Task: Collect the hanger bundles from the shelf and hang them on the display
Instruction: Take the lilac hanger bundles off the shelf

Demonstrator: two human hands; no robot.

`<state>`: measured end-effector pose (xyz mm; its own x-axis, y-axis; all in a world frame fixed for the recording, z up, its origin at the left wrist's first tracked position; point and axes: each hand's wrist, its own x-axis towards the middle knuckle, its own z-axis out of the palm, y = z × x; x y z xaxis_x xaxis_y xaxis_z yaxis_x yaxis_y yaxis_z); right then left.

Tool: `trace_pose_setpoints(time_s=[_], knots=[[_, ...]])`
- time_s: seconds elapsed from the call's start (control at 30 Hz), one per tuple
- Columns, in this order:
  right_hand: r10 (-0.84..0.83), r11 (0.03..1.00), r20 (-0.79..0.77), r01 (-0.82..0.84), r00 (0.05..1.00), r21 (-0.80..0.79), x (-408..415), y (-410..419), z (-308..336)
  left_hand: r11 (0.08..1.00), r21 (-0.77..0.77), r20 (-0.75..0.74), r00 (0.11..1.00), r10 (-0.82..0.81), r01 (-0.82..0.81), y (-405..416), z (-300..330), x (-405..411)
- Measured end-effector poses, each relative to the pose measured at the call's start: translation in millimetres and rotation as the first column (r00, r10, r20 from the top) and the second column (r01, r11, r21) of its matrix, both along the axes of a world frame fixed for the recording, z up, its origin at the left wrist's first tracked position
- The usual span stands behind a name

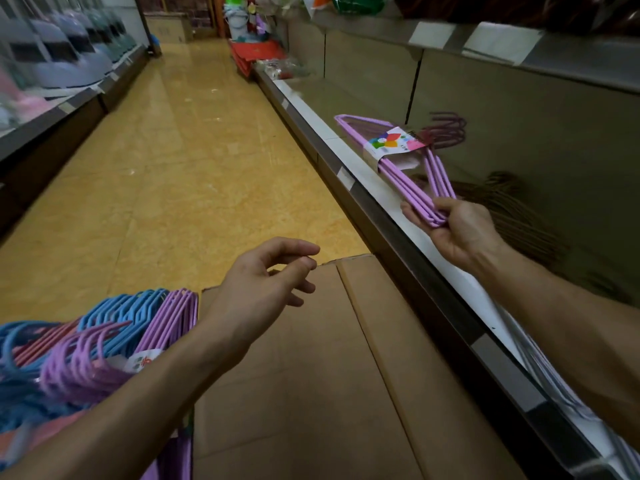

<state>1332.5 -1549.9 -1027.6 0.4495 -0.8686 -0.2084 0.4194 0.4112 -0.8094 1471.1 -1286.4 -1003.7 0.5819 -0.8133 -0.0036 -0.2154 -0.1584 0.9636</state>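
My right hand [457, 230] grips the purple hanger bundle [398, 157] by one corner; my left hand [263, 282] hovers empty, fingers loosely curled.

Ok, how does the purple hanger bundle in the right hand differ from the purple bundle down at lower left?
The held purple bundle is gripped at one corner by the right hand and raised over the shelf; the lower-left purple bundle lies untouched beside blue bundles. The held one's paper label faces the camera in full; the other's is mostly hidden by the left arm. Both are purple and banded with a label.
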Motion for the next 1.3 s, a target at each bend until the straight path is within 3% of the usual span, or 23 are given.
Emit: trace_pose_setpoints(time_s=[0.2, 0.43, 0.57, 0.67, 0.8, 0.97, 1.07, 1.3], knots=[[0.17, 0.979, 0.115, -0.181, 0.979, 0.09, -15, 80, 24, 0.988, -0.022, -0.272, 0.952, 0.138, -0.15, 14, 14, 16], [0.403, 0.899, 0.152, -0.422, 0.902, 0.119, -46, 174, 29, 0.936, -0.028, -0.596, 0.757, 0.266, -0.351, 41, 37, 39], [0.524, 0.814, 0.259, -0.567, 0.811, 0.129, -55, 201, 23, 0.902, -0.063, -0.752, 0.614, 0.239, -0.428, 57, 48, 55], [0.633, 0.715, 0.325, -0.692, 0.703, 0.103, -58, 213, 14, 0.876, -0.173, -0.841, 0.531, 0.106, -0.45, 67, 59, 67], [0.75, 0.618, 0.269, -0.785, 0.605, 0.041, -61, 224, 11, 0.84, -0.208, -0.895, 0.444, 0.043, -0.501, 69, 41, 96], [0.822, 0.556, 0.159, -0.831, 0.547, -0.016, -62, 232, 19, 0.769, -0.184, -0.851, 0.491, 0.187, -0.612, 85, 63, 80], [0.846, 0.512, 0.207, -0.858, 0.492, -0.05, -55, 239, 34, 0.783, -0.184, -0.836, 0.514, 0.194, -0.594, 91, 70, 71], [0.824, 0.525, 0.225, -0.85, 0.519, 0.041, -23, 251, 65, 0.831, -0.195, -0.82, 0.551, 0.153, -0.521, 105, 88, 41]])
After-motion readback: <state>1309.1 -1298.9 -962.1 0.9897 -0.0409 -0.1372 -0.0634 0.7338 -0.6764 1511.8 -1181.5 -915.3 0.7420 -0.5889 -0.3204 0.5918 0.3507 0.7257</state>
